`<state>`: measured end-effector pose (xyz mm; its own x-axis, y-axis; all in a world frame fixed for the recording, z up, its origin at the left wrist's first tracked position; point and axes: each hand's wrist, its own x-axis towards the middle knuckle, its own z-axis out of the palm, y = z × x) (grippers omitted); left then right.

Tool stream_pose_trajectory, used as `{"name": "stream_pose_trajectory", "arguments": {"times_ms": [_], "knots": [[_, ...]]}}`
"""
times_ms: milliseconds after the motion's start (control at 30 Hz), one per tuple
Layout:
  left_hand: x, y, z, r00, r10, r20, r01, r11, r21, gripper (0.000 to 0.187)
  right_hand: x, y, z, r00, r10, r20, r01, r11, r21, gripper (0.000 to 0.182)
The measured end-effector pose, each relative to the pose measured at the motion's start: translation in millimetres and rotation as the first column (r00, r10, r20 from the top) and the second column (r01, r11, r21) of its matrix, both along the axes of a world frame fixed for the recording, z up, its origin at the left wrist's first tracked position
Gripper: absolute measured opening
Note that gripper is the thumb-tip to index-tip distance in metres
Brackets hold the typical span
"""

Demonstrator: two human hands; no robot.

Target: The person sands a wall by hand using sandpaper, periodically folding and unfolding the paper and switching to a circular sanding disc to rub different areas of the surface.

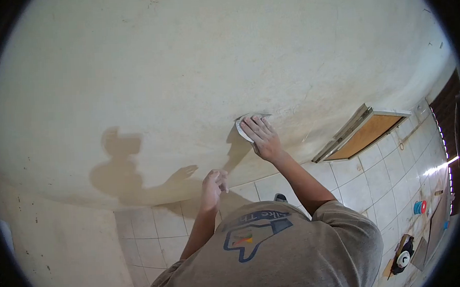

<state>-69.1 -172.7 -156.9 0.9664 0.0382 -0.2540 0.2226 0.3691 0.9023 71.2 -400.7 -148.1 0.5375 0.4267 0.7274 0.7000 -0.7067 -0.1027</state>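
Observation:
My right hand (262, 137) presses a pale grey, curved sheet of sandpaper (243, 131) flat against the wall (201, 68). The fingers lie along the sheet, whose edges stick out around them, and white dust covers them. Lower down and to the left, my left hand (213, 188) hangs in front of the wall, apart from it. Its dusty fingers are loosely curled and slightly spread, with nothing visible in them. Faint marks and rough patches show on the wall near the sheet.
A framed panel (365, 135) leans at the wall's foot on the right. Pale tiles (383, 180) cover the floor. A red and blue round object (420, 207) and a black and white object (403, 258) lie at far right. Another wall (65, 248) stands at left.

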Motion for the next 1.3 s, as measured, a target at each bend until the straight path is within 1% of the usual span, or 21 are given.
{"name": "stream_pose_trajectory", "arguments": {"times_ms": [100, 200, 267, 333, 400, 433, 467, 500, 567, 600, 633, 700, 733, 800, 900, 933, 1000, 1067, 1133, 1200, 1300], "knots": [[-1, -4, -3, 0.995, 0.085, -0.043, -0.086, 0.996, -0.023, 0.028, 3, -2, 31, 1.0, 0.021, 0.02, -0.022, 0.999, 0.047, 0.061], [1, -2, -6, 0.998, 0.059, -0.011, -0.059, 0.997, -0.046, 0.025, 14, -3, 102, 0.993, 0.005, 0.117, -0.007, 1.0, 0.017, 0.06], [4, 2, -9, 0.999, 0.032, -0.004, -0.032, 0.999, -0.021, 0.022, 16, -2, 158, 0.986, -0.016, 0.164, 0.002, 0.997, 0.083, 0.061], [9, 3, -2, 1.0, 0.015, -0.015, -0.014, 1.0, 0.016, 0.02, 17, 2, 178, 0.981, -0.021, 0.193, -0.001, 0.993, 0.116, 0.061], [20, 13, 19, 0.999, 0.021, -0.026, -0.019, 0.999, 0.042, 0.019, 18, 5, 191, 0.974, 0.01, 0.227, -0.033, 0.995, 0.095, 0.062], [26, 22, 24, 0.999, 0.037, -0.001, -0.037, 0.997, 0.06, 0.018, 17, 7, 187, 0.978, 0.018, 0.207, -0.036, 0.996, 0.084, 0.061], [31, 30, 29, 0.999, 0.05, 0.021, -0.052, 0.995, 0.09, 0.017, 18, 6, 171, 0.983, 0.019, 0.184, -0.035, 0.996, 0.082, 0.061], [33, 31, 34, 0.995, 0.094, 0.033, -0.096, 0.993, 0.068, 0.016, 18, 4, 149, 0.986, 0.012, 0.165, -0.026, 0.996, 0.088, 0.061], [37, 33, 46, 0.986, 0.157, 0.055, -0.159, 0.987, 0.036, 0.015, 16, 3, 100, 0.991, 0.055, 0.122, -0.066, 0.993, 0.093, 0.059], [39, 29, 44, 0.981, 0.183, 0.069, -0.184, 0.983, 0.008, 0.016, 14, 1, 66, 0.996, 0.05, 0.073, -0.054, 0.996, 0.068, 0.058], [40, 27, 46, 0.984, 0.164, 0.063, -0.164, 0.986, -0.001, 0.016, 12, 2, 34, 0.999, 0.038, 0.028, -0.039, 0.998, 0.042, 0.057], [34, 18, 39, 0.992, 0.116, 0.048, -0.115, 0.993, -0.019, 0.017, 9, 0, -28, 0.998, 0.055, 0.019, -0.056, 0.998, 0.032, 0.055], [32, 11, 29, 0.997, 0.071, 0.039, -0.07, 0.997, -0.017, 0.018, 7, -4, -41, 0.999, 0.048, 0.018, -0.048, 0.999, 0.013, 0.054], [32, 1, 11, 0.999, -0.021, 0.03, 0.021, 1.0, -0.004, 0.019, 11, -9, -51, 0.999, 0.031, 0.026, -0.031, 0.999, -0.013, 0.052], [23, -12, 1, 0.983, -0.181, 0.026, 0.179, 0.982, 0.054, 0.018, 21, -6, -29, 0.995, 0.032, 0.09, -0.03, 0.999, -0.024, 0.051], [22, -14, -3, 0.979, -0.206, -0.005, 0.206, 0.978, 0.047, 0.019, 24, -4, -12, 0.99, 0.039, 0.138, -0.039, 0.999, -0.007, 0.051], [20, -19, -7, 0.962, -0.261, -0.079, 0.264, 0.964, 0.03, 0.021, 34, 4, 43, 0.974, 0.046, 0.221, -0.053, 0.998, 0.026, 0.05], [20, -19, -12, 0.96, -0.275, -0.058, 0.278, 0.96, 0.047, 0.023, 34, 13, 98, 0.963, -0.012, 0.27, -0.016, 0.995, 0.1, 0.052], [22, -18, -19, 0.958, -0.287, -0.025, 0.288, 0.956, 0.059, 0.024, 27, 20, 142, 0.962, -0.017, 0.274, -0.029, 0.986, 0.166, 0.053], [27, -14, -24, 0.955, -0.295, 0.026, 0.293, 0.954, 0.065, 0.027, 25, 27, 147, 0.961, -0.039, 0.275, -0.02, 0.978, 0.21, 0.055], [23, -14, -8, 0.956, -0.291, 0.028, 0.289, 0.955, 0.059, 0.026, 22, 31, 114, 0.968, -0.072, 0.239, 0.021, 0.977, 0.211, 0.058]]}}
